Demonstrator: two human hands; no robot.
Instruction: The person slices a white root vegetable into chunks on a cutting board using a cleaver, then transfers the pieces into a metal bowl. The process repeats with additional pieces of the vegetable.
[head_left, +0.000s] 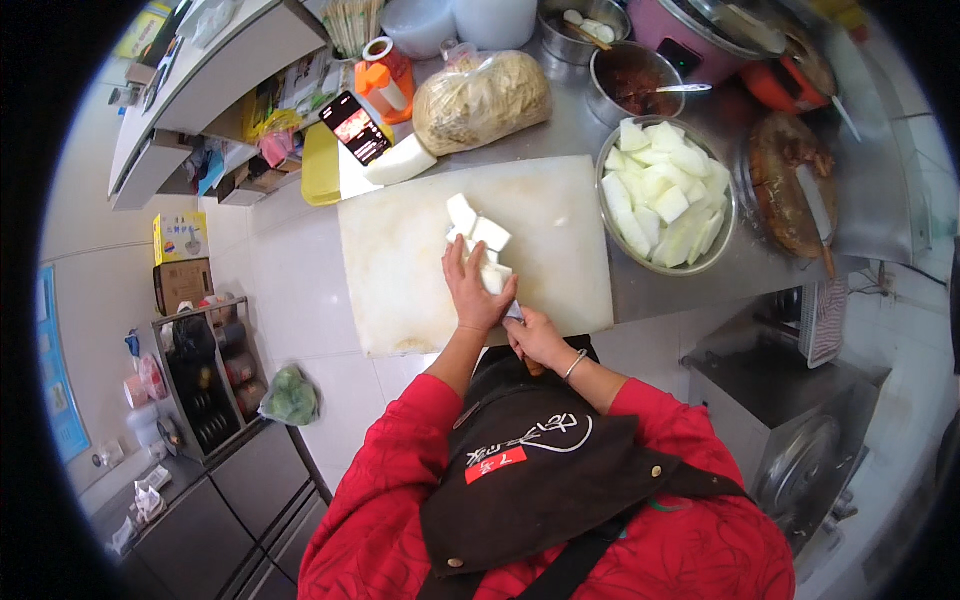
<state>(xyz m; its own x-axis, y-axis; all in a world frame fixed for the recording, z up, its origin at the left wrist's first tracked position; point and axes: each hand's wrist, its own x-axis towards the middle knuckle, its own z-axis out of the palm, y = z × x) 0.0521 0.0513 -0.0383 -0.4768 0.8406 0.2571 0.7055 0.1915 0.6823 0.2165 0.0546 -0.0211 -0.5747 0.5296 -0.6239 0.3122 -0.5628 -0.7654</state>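
Observation:
My right hand (537, 340) grips the wooden handle of a knife (514, 311). Its blade runs beneath my left palm, where most of it is hidden. My left hand (474, 289) is curved over cut white vegetable pieces (491, 234), perhaps winter melon, with its fingers pointing away from me. The pieces lie close together in the middle of a large white cutting board (405, 270). At the board's right stands a steel bowl (731, 225) heaped with similar pale chunks (667, 191). An uncut white block (403, 161) rests by the far left edge.
Behind the board are a stuffed plastic bag (484, 101), a phone (355, 128) and an orange tape dispenser (386, 94). A pot of dark red sauce (636, 79) holds a spoon. At the right, a cleaver (814, 202) lies on a round wooden block (780, 180).

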